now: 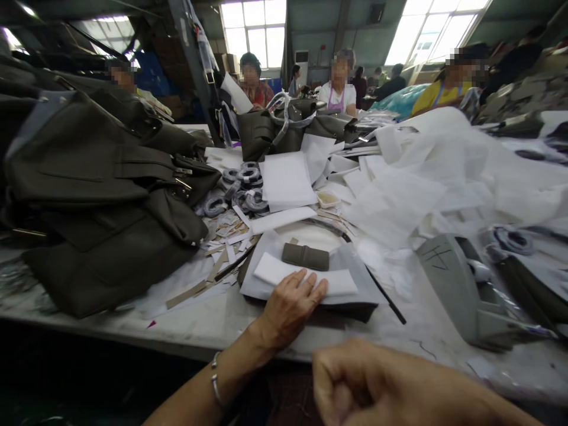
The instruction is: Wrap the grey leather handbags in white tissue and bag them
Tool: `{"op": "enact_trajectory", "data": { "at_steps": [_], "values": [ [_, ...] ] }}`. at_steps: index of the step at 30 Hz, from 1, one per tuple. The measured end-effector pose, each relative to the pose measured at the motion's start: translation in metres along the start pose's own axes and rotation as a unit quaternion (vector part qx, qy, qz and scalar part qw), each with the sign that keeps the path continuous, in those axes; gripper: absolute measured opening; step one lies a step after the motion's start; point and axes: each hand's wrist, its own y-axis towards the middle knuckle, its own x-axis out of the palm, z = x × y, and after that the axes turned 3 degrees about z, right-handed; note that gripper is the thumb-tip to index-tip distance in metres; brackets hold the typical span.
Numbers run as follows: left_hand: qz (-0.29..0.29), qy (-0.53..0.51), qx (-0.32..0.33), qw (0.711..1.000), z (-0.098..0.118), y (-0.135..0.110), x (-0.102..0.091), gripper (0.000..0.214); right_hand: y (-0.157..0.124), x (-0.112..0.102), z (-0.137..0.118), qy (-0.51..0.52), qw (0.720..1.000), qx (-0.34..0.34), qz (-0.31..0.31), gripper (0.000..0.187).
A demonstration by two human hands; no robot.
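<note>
My left hand, with a metal bangle on the wrist, lies flat with its fingers out on a white foam strip. Under the strip is a white sheet on top of a dark olive bag. Just beyond my fingers, a small olive leather piece with a band across its middle rests on the sheet. Close to the camera and slightly blurred, my right hand is curled into a fist. It is apart from the bag, and the inside of its grip is hidden.
Dark olive bags are heaped at left. Wrapped coiled straps, foam sheets and paper scraps lie behind. A grey tape dispenser and crumpled white wrapping are at right. Several people sit across the table.
</note>
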Motion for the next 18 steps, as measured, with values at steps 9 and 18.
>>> {"op": "enact_trajectory", "data": {
  "at_steps": [9, 18],
  "values": [
    [0.021, -0.010, 0.006, 1.000, 0.000, -0.008, 0.007, 0.028, 0.048, -0.156, -0.032, -0.525, 0.755, -0.100, 0.381, 0.010],
    [0.138, -0.091, 0.025, 0.986, -0.008, -0.016, 0.013, 0.040, 0.090, -0.223, 0.010, -0.684, 0.596, -0.141, 0.396, 0.019]
  ]
}}
